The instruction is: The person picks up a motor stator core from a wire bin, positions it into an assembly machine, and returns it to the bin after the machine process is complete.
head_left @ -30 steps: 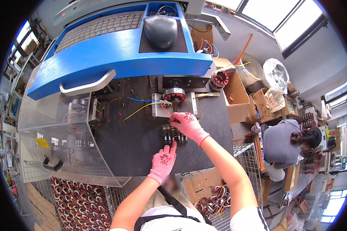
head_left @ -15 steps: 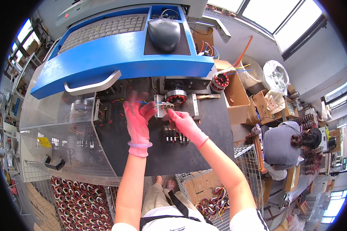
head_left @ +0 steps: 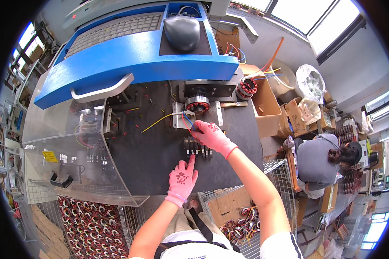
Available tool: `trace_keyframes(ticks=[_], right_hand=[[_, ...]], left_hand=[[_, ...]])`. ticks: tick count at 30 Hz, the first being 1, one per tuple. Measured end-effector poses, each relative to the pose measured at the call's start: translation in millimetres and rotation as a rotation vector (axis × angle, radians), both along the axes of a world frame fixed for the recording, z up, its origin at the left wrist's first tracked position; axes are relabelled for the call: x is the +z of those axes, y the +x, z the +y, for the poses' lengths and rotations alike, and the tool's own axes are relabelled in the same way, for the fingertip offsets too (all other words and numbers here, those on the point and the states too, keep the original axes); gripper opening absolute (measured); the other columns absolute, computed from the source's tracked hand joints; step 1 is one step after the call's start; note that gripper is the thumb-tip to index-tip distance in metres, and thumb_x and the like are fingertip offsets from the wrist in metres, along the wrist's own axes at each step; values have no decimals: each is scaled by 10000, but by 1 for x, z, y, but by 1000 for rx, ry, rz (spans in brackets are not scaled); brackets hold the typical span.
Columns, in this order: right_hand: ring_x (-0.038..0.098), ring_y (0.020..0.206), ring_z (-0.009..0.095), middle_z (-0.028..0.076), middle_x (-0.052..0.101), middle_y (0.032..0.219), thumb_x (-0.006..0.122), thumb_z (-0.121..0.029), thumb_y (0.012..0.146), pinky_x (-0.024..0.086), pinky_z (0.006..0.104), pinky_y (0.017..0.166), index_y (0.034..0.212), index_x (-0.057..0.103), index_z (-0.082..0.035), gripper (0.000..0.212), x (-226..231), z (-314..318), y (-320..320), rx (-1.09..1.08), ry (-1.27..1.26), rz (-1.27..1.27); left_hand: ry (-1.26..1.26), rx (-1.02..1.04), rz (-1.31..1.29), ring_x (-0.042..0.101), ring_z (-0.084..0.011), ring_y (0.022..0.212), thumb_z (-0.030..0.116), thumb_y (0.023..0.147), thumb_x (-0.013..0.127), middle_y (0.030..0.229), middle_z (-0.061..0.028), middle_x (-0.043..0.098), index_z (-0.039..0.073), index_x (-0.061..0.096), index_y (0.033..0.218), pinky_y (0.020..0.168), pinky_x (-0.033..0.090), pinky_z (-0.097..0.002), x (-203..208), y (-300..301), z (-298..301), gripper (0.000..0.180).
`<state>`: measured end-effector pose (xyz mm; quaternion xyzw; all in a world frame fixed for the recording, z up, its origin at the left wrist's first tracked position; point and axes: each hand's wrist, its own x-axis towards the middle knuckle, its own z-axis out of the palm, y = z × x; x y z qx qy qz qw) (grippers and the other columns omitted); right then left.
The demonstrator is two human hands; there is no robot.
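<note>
A motor stator (head_left: 197, 105) with red windings sits on a metal fixture at the middle of the dark worktop. Its yellow wire (head_left: 156, 122) trails off to the left, while a red wire (head_left: 186, 122) and a blue wire run toward me. My right hand (head_left: 212, 136), in a pink glove, is closed in a pinch on the blue wire, just beside the stator. Below it stands a row of black clip terminals (head_left: 198, 148). My left hand (head_left: 182, 179), also gloved, reaches with its index finger to the near end of these clips; it holds nothing, thumb apart.
A blue keyboard tray (head_left: 138, 71) with a mouse (head_left: 182, 33) overhangs the far side. To the left stands a clear plastic guard (head_left: 73, 159). Another stator (head_left: 247, 88) rests at the right, near a cardboard box (head_left: 264, 105). A person (head_left: 317, 159) sits farther right.
My left hand has come away from the wires and down toward me to the clips. The yellow wire now lies out to the left. My right hand has shifted slightly.
</note>
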<state>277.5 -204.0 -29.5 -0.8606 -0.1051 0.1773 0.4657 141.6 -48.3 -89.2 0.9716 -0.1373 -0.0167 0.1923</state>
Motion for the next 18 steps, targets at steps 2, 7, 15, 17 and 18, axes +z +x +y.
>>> trace_keyframes(ticks=[2, 7, 15, 17, 18], right_hand=[[535, 548, 100, 41, 577, 643, 596, -160, 901, 444, 285, 533, 911, 567, -14, 149, -8, 0, -2, 11, -15, -61], [612, 701, 300, 158, 624, 743, 612, -184, 875, 475, 396, 634, 937, 571, -25, 175, -15, 4, -4, 29, -88, -178], [639, 812, 356, 170, 655, 814, 634, -231, 848, 489, 440, 688, 943, 561, -47, 220, -20, 10, -15, -36, -150, -311], [637, 742, 278, 120, 651, 772, 636, -270, 869, 481, 388, 661, 948, 611, -53, 232, 0, 23, -23, -134, -83, -288], [627, 703, 233, 107, 644, 749, 636, -278, 878, 475, 356, 651, 963, 627, -51, 243, 11, 25, -27, -166, -38, -204]], left_hand=[[80, -1, -21, 569, -233, 816, 314, 853, 596, 972, -70, 501, 139, 450, 1377, 660, 500, -393, -7, -1, -1, 571], [219, -26, -45, 565, -216, 816, 324, 865, 577, 981, -67, 501, 143, 445, 1369, 652, 497, -390, -20, -1, -3, 551], [-1939, 752, 242, 583, -138, 735, 323, 916, 643, 899, -35, 595, 91, 528, 1185, 652, 497, -215, -16, 73, 26, 373], [-2463, 881, 151, 602, -139, 740, 440, 886, 652, 885, -46, 629, 70, 573, 1112, 650, 493, -200, -13, 126, 57, 441], [-2640, 884, 134, 610, -136, 744, 476, 883, 642, 878, -51, 633, 78, 596, 1068, 660, 488, -193, -4, 141, 65, 441]])
